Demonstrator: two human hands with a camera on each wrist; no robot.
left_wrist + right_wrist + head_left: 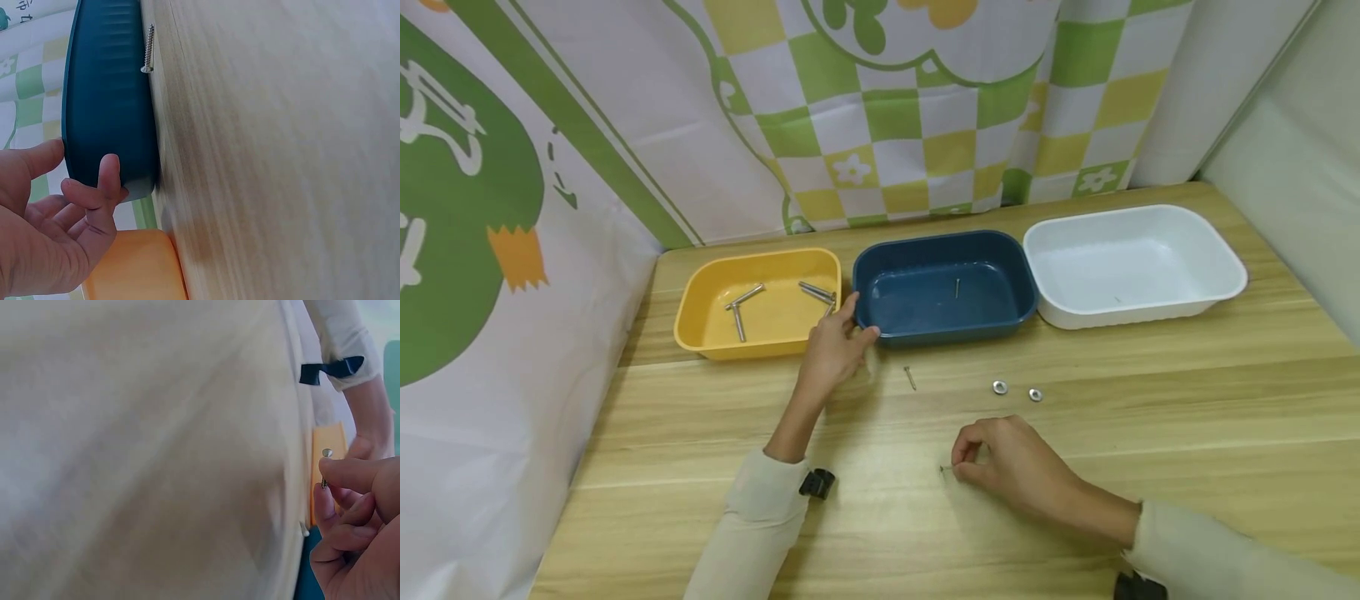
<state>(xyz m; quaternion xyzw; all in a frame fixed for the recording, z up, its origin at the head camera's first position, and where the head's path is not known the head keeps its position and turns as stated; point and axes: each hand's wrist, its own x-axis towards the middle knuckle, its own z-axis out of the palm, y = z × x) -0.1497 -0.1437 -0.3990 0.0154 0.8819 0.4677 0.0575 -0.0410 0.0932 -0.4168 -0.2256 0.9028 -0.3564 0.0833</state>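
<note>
My left hand [835, 346] holds the near left corner of the dark blue bin [955, 339], thumb at the rim and the other fingers bent at its end. Between thumb and fingertip, my right hand [1018, 467] pinches a small screw [327, 453] above the tabletop, its flat head sticking out. Another screw [910, 377] lies on the table in front of the blue bin; the left wrist view shows its thread [149, 50]. Inside the blue bin is one more screw [957, 288]. Two round metal pieces [1000, 387], like washers or nuts, lie beyond my right hand.
To the left stands a yellow bin [752, 350] with several long bolts [739, 322]. A white bin [1138, 312] on the right has a tiny, unclear item inside. A patterned curtain [910, 117] hangs behind the wooden table [880, 533].
</note>
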